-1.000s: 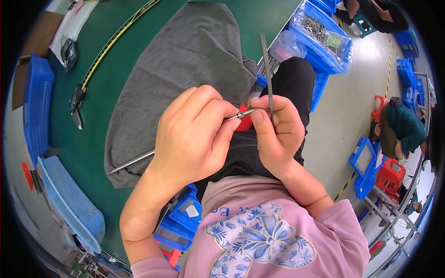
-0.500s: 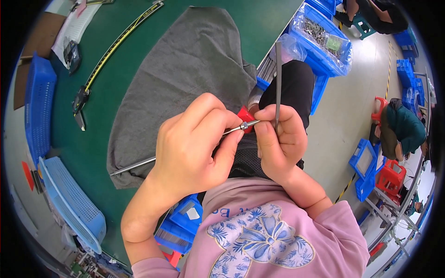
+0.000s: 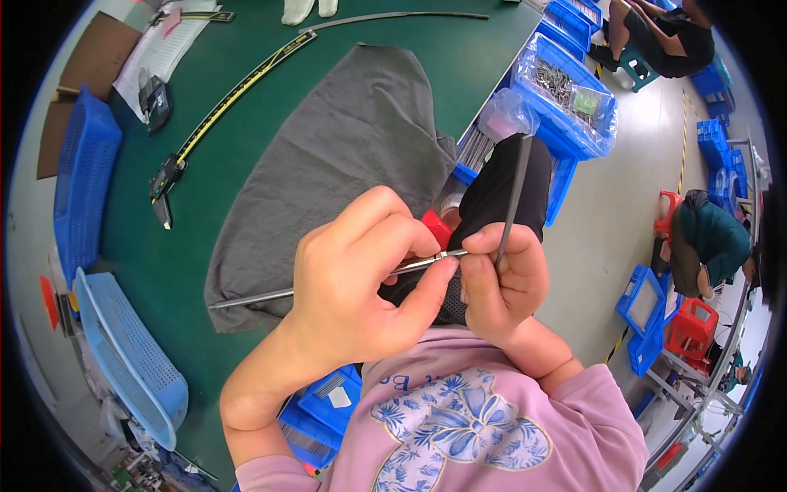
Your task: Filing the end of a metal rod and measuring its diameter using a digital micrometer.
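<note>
The left hand [image 3: 361,283] is clamped on a thin metal rod [image 3: 328,285], thumb and curled fingers pinching it near its right end, so that the long bare part of the rod runs out to the left of the hand and ends over the lower edge of a grey cloth [image 3: 344,156]. The right hand [image 3: 500,283] sits just beside the left, touching it at the fingertips; its fingers are closed on a flat narrow metal file [image 3: 515,197] that stands nearly upright out of the fist, and its thumb and forefinger meet the rod's tip where the two hands come together. Behind the hands, just above the rod's tip, a small red part [image 3: 437,228] shows between the knuckles, and a black garment [image 3: 500,184] lies past it.

The grey cloth is spread on the green tabletop [image 3: 238,197] beyond the left hand. Further from the rod, beyond the cloth, lies a long digital caliper [image 3: 221,111]. A blue bin of small metal parts [image 3: 566,90] stands at the tabletop's edge, above the file's tip. Two blue perforated trays [image 3: 123,353] rest at the far left of the tabletop, well apart from the rod.
</note>
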Tool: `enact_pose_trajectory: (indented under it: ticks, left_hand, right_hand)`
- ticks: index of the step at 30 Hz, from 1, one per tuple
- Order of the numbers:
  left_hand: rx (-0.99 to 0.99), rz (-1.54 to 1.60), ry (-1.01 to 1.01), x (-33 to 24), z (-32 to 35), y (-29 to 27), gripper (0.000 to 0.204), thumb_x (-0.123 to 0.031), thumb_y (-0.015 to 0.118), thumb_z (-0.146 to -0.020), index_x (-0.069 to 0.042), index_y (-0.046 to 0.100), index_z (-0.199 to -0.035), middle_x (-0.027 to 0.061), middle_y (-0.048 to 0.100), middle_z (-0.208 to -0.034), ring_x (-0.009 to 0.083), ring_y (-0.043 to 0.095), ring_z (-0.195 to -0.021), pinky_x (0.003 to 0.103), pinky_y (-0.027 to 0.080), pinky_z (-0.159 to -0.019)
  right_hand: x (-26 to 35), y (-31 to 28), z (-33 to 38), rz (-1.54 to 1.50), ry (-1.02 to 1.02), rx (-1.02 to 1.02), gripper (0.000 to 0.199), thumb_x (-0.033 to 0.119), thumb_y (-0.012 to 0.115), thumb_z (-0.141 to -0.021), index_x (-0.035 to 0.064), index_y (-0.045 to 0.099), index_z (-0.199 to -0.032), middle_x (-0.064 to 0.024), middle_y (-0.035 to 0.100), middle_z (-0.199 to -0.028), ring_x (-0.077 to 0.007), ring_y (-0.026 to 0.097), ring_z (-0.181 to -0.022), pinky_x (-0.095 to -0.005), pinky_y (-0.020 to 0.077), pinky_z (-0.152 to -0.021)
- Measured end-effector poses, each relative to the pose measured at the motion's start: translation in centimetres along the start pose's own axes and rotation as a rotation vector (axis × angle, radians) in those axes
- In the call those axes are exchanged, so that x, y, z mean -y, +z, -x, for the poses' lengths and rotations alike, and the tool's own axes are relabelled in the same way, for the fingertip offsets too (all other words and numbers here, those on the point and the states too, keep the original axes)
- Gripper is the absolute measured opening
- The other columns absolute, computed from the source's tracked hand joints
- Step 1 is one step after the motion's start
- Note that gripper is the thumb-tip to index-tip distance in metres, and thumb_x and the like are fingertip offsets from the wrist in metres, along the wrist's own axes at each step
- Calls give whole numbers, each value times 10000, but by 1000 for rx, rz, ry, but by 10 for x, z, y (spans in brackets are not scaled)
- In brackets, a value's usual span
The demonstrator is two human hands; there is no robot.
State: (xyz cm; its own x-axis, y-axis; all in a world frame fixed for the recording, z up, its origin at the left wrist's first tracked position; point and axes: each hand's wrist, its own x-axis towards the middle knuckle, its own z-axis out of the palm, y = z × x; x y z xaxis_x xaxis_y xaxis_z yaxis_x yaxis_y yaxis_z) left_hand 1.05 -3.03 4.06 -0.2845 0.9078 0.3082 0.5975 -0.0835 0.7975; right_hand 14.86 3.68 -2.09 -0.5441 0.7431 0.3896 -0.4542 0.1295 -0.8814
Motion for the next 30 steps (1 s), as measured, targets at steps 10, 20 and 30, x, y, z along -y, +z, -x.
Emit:
enact_pose_trajectory:
  ticks: [10, 20, 30]
  left_hand:
    - [113, 283, -136, -5, -3, -15, 123, 77, 629, -665, 12, 595, -764, 28, 480, -699, 51, 446, -520, 203, 333, -456]
    - [72, 283, -233, -20, 1, -22, 67, 24, 638, -703, 3, 632, -766, 29, 535, -717, 53, 491, -564, 184, 375, -484]
    - [5, 101, -152, -30, 4, -22, 126, 87, 626, -662, 24, 621, -770, 53, 531, -716, 70, 524, -536, 178, 393, -469]
  right_hand:
    - [10, -1, -4, 77, -7, 22, 141, -53, 528, -874, -70, 492, -1010, -124, 636, -903, -84, 585, -780, -184, 460, -686]
    - [18, 5, -6, 2, 87, 7, 130, -45, 521, -882, -58, 501, -1010, -83, 630, -854, -42, 536, -689, -167, 427, -617]
    - [16, 12, -7, -220, 105, -10, 134, -46, 491, -896, -49, 483, -1030, -90, 592, -921, -80, 565, -807, -185, 450, -722]
